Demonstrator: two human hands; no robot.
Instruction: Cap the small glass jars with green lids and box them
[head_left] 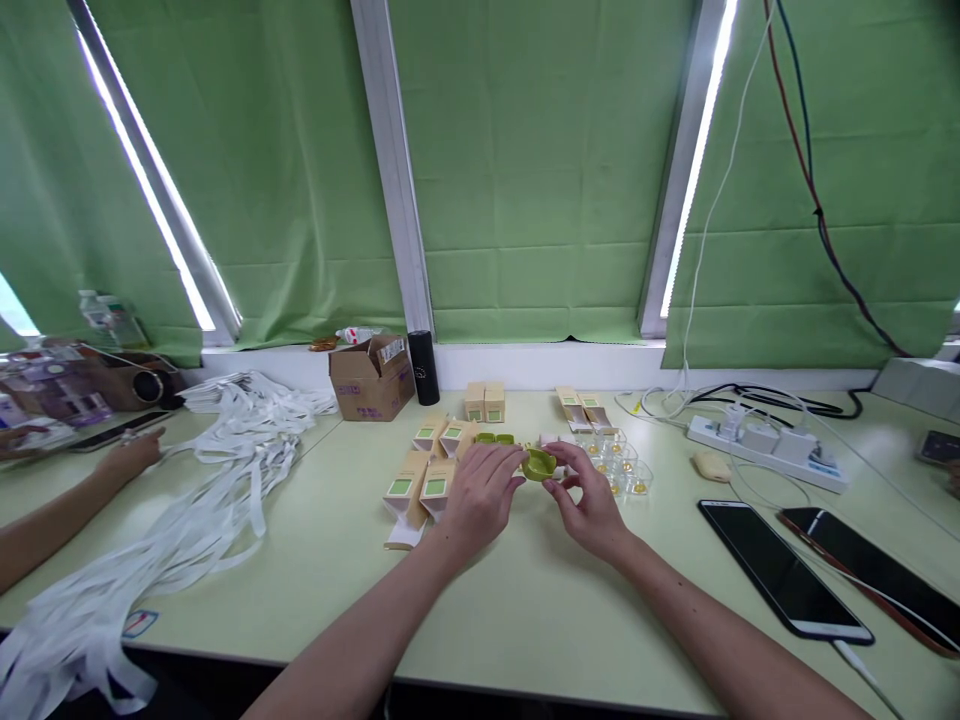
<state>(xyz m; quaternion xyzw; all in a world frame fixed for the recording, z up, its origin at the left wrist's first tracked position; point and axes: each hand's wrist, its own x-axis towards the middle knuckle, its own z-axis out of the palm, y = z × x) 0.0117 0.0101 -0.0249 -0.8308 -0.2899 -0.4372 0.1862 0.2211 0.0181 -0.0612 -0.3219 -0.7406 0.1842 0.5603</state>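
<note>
Between my two hands is a small olive-green tray-like piece (538,464), its hollow side facing me. The fingers of my left hand (484,485) pinch its left edge. My right hand (589,497) grips its right edge with thumb and forefinger. Several small kraft boxes with green windows (401,487) lie just left of my left hand, some with flaps raised. Behind my left hand are more green pieces (495,439), partly hidden. To the right of my right hand stand several clear cups (639,478) with yellowish bits at the bottom.
Further back stand closed kraft boxes (485,401), open ones (581,408), a cardboard carton (371,378) and a black cylinder (424,368). White straps (187,530) cover the left, near another person's hand (133,455). A power strip (765,452) and phones (786,568) lie right.
</note>
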